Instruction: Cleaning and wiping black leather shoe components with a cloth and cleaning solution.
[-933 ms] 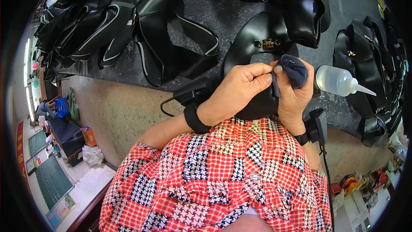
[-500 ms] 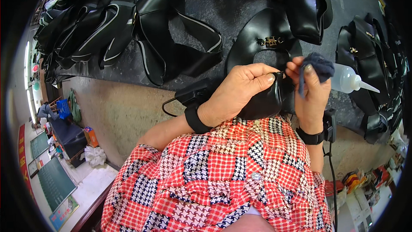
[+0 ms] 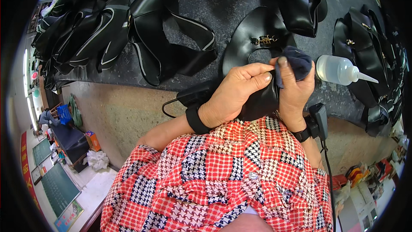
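A black leather shoe upper [image 3: 240,38] with a gold buckle [image 3: 265,40] lies in front of me at the table edge, its near part hanging toward my body. My left hand [image 3: 234,88] is closed, pinching the upper's edge between thumb and forefinger. Beside it, my right hand [image 3: 296,94] grips a bunched dark blue cloth [image 3: 298,62], thumb on top. The cloth is against the edge of the upper next to my left fingertips; the exact contact point is hidden. To the right of the cloth, a translucent squeeze bottle [image 3: 337,69] with a long nozzle lies on its side.
More black shoe uppers [image 3: 146,30] with pale edging pile up along the left of the dark table [image 3: 206,6]. Others [image 3: 358,38] crowd the right side, and one [image 3: 302,6] lies beyond my hands. A white desk [image 3: 96,189] stands at lower left.
My right hand has moved left with the cloth, from beside the bottle to the edge of the shoe upper. My left hand keeps its pinch. The bottle shows more fully.
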The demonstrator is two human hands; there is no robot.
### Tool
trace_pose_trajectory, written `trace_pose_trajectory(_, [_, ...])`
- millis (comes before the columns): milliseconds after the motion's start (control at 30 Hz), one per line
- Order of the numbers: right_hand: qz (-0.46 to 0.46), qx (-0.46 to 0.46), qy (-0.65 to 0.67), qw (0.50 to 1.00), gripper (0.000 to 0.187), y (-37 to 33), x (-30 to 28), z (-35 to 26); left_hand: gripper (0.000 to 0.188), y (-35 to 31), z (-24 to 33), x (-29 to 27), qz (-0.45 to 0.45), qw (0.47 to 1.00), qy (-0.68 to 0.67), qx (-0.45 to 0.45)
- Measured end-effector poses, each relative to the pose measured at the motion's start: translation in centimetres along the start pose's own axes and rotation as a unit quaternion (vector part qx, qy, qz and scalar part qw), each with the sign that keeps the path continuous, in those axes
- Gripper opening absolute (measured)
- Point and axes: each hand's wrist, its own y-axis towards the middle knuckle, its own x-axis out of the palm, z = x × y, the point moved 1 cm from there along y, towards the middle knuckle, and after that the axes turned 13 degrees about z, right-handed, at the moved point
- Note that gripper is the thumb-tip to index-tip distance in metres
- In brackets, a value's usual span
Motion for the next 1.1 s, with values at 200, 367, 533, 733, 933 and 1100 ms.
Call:
trace_pose_trajectory(200, [-0.016,0.121,0.124,0.985,0.022,0.9,-2.2,-1.4,0.025,-0.3,0.4,0.0,0.008,0.999,-0.031,-0.005])
trace_pose_trajectory(367, [-0.100,-0.080,-0.052,0.990,0.028,-0.2,-1.2,-0.7,0.024,0.2,-0.2,-0.1,0.007,1.000,-0.021,0.019])
trace_pose_trajectory(533, [0.008,-0.102,-0.144,0.984,0.027,0.8,-0.9,0.1,0.024,-0.1,-0.2,0.1,-0.069,0.991,0.113,-0.032])
trace_pose_trajectory(733, [0.020,0.135,0.020,0.990,0.013,1.4,-1.5,-2.0,0.025,0.2,-0.3,0.3,-0.026,0.998,-0.011,-0.048])
trace_pose_trajectory(933, [-0.139,-0.061,-0.106,0.983,0.020,0.3,-2.0,-2.2,0.025,0.6,-0.5,0.3,-0.044,0.998,-0.007,-0.049])
trace_pose_trajectory(1100, [-0.012,0.095,-0.002,0.995,0.018,0.9,-2.2,-0.9,0.024,-0.1,-0.7,1.5,-0.067,0.992,0.107,-0.029])
